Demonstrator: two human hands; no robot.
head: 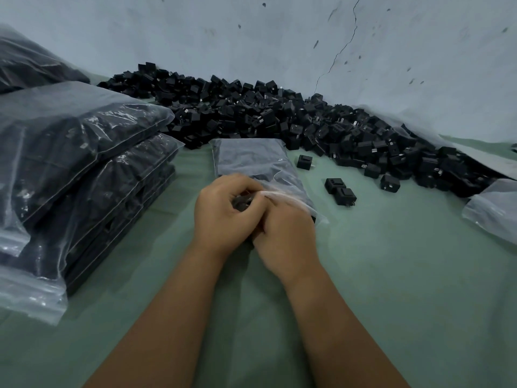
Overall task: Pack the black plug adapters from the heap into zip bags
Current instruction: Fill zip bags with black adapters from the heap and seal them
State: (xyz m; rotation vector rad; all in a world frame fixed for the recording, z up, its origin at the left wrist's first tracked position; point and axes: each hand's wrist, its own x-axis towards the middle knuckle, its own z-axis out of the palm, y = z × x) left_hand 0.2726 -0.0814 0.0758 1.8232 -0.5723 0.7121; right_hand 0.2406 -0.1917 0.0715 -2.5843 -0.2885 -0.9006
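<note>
A clear zip bag (251, 161) filled with black plug adapters lies on the green table (391, 275) in front of me, its mouth toward me. My left hand (223, 211) grips the near end of the bag, fingers curled over it. My right hand (285, 236) pinches the bag's clear opening edge beside the left hand. The heap of black plug adapters (279, 119) stretches along the wall behind the bag. Three loose adapters (340, 190) lie just right of the bag.
Stacked filled zip bags (84, 152) stand at the left, with more at the far left (28, 63). Another plastic bag (495, 211) lies at the right edge. A cracked pale wall (335, 37) closes the back.
</note>
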